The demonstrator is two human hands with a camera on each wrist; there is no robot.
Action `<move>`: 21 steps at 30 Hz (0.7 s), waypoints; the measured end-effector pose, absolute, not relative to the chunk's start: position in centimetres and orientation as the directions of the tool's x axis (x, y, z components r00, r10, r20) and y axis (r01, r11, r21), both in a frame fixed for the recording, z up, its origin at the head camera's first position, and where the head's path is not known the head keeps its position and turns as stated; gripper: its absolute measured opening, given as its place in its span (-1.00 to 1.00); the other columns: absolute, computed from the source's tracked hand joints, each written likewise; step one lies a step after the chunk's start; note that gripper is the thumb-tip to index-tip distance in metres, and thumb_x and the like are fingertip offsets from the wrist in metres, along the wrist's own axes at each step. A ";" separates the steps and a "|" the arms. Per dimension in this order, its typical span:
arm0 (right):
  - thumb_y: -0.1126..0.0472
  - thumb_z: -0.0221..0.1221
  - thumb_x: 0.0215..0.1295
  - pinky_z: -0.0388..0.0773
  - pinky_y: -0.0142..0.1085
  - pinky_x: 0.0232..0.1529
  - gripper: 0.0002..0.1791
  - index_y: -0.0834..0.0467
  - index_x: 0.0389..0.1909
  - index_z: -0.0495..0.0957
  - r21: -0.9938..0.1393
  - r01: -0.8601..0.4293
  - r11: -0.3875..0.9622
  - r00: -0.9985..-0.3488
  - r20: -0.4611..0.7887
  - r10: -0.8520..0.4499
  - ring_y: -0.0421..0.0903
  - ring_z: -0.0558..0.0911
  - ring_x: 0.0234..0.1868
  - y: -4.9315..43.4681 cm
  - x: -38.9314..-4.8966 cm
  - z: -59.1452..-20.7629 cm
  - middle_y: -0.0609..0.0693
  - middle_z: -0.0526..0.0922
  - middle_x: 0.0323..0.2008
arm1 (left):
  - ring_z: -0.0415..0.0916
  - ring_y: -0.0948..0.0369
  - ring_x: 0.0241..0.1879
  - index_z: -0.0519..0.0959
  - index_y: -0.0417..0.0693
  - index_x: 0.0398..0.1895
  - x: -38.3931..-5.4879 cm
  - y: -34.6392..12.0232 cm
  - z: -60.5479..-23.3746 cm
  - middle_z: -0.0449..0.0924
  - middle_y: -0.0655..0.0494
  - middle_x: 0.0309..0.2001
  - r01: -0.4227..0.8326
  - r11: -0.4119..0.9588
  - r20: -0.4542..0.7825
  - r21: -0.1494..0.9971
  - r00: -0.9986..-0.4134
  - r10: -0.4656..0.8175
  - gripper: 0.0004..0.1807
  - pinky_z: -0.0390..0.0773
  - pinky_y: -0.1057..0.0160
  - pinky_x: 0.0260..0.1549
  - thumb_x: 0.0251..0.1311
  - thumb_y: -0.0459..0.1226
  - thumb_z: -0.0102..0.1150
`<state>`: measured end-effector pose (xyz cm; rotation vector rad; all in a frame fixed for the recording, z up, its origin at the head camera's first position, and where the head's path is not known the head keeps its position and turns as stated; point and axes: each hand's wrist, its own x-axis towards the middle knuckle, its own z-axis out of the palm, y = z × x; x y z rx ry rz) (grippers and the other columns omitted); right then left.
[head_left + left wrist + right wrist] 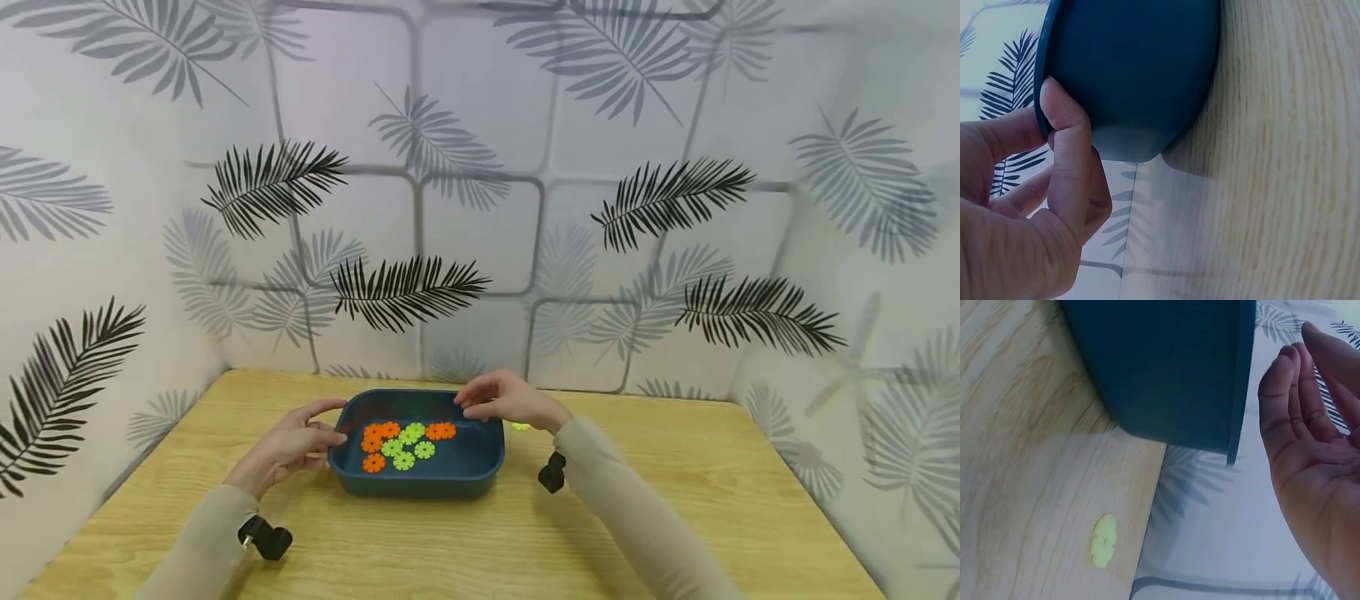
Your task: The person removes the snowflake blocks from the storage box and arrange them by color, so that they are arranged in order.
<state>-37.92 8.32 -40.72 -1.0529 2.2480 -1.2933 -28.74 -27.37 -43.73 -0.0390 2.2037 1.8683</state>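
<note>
A dark blue plastic tub (416, 487) stands on the wooden table, with several orange notched discs (373, 462) and yellow-green notched discs (403, 461) lying flat inside it. My left hand (288, 446) pinches the tub's left rim, the thumb (1063, 109) inside the wall and the other fingers outside. Over the right back corner hovers my right hand (513, 400), its fingers loosely bent and nothing visible between them. The right wrist view shows that hand (1310, 431) apart from the rim. One yellow-green disc (1104, 540) lies on the table outside the tub, to its right.
The wooden table (675, 492) runs back to a wall (480, 225) covered in leaf-patterned sheeting, which also stands at both sides. A black wrist camera (265, 537) is strapped to the left sleeve, and another black camera (552, 472) to the right.
</note>
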 end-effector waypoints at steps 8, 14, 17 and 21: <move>0.35 0.25 0.29 0.56 0.21 -0.05 -0.68 0.34 0.05 0.60 -0.858 -0.408 0.312 -0.604 -0.002 -0.797 0.38 0.59 -0.05 6.6 -37.9 -40.6 0.36 0.64 -0.05 | 0.61 0.20 -0.43 0.10 0.01 0.52 -29.0 -27.3 -43.8 0.53 -0.17 -0.04 -0.186 0.177 -0.210 0.966 -0.969 0.129 -0.24 0.66 0.26 -0.50 0.30 -0.40 0.16; 0.38 0.24 0.28 0.62 0.07 -0.05 -0.66 0.34 0.08 0.59 -0.836 -0.427 0.344 -0.535 -0.073 -0.842 0.23 0.65 -0.07 5.2 -38.1 -41.1 0.33 0.62 0.04 | 0.61 0.19 -0.44 0.10 0.00 0.52 -28.9 -27.4 -43.6 0.54 -0.19 -0.04 -0.182 0.176 -0.206 0.967 -0.970 0.129 -0.23 0.65 0.28 -0.52 0.29 -0.40 0.17; 0.36 0.26 0.27 0.66 -0.10 -0.12 -0.65 0.28 0.08 0.61 -0.807 -0.458 0.374 -0.517 -0.100 -0.850 0.03 0.70 -0.13 4.5 -38.3 -41.6 0.23 0.65 0.06 | 0.61 0.19 -0.44 0.11 0.02 0.52 -28.9 -27.4 -43.6 0.54 -0.18 -0.03 -0.189 0.179 -0.213 0.965 -0.969 0.123 -0.24 0.65 0.29 -0.52 0.29 -0.39 0.18; 0.39 0.25 0.26 0.64 -0.32 -0.21 -0.66 0.24 0.07 0.63 -0.778 -0.483 0.401 -0.505 -0.127 -0.854 -0.07 0.71 -0.16 3.4 -38.3 -42.3 0.16 0.67 0.04 | 0.60 0.20 -0.44 0.12 0.02 0.52 -28.8 -27.4 -43.8 0.54 -0.18 -0.04 -0.184 0.185 -0.209 0.965 -0.970 0.122 -0.25 0.65 0.29 -0.53 0.30 -0.39 0.16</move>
